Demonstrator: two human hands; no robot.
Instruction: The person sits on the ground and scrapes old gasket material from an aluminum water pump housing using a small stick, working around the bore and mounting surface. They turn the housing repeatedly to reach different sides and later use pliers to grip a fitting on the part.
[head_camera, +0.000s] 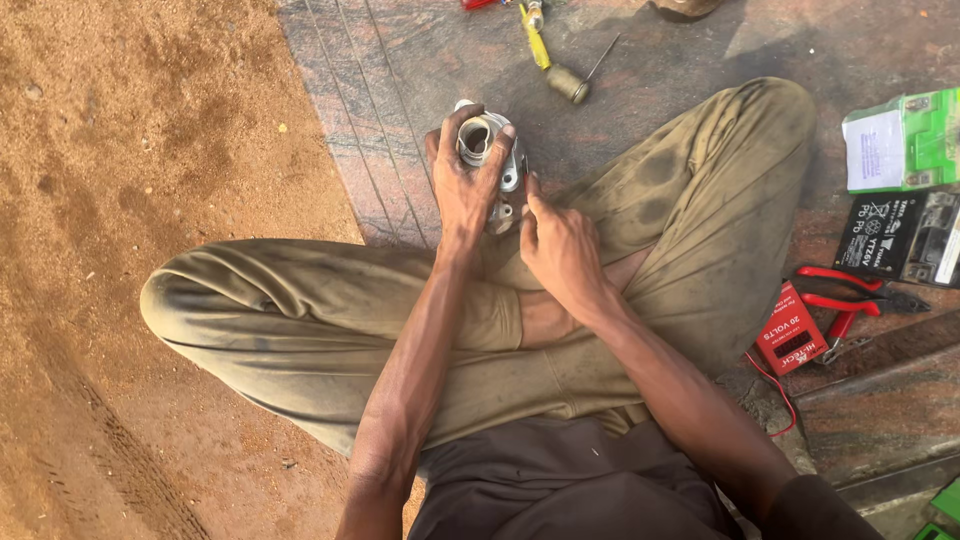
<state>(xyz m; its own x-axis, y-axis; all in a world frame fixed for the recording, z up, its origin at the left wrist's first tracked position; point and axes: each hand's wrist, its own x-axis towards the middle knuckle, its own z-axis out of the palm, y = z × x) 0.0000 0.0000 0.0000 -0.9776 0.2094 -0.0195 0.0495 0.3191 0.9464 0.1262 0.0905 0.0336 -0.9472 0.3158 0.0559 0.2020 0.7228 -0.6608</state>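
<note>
You have one view only, from the camera on your head, tilted steeply down and close over your crossed legs (330, 320) and both forearms, facing away from you toward the stone slab (400, 70), with sandy ground (130, 150) at left.

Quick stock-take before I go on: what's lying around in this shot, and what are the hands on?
Round grey metal part: one, silver-grey, held over the stone slab.
Yellow-handled tool: one, yellow, slab, top centre.
Small spool with a thin metal pin: one, dull olive, beside the yellow tool.
Green-and-white box: one, right edge.
Black battery box: one, below the green box.
Red-handled pliers: one, right.
Red meter box: one, by the right knee.
Left hand: grips the metal part.
Right hand: fingertips touch the part's lower side.
</note>
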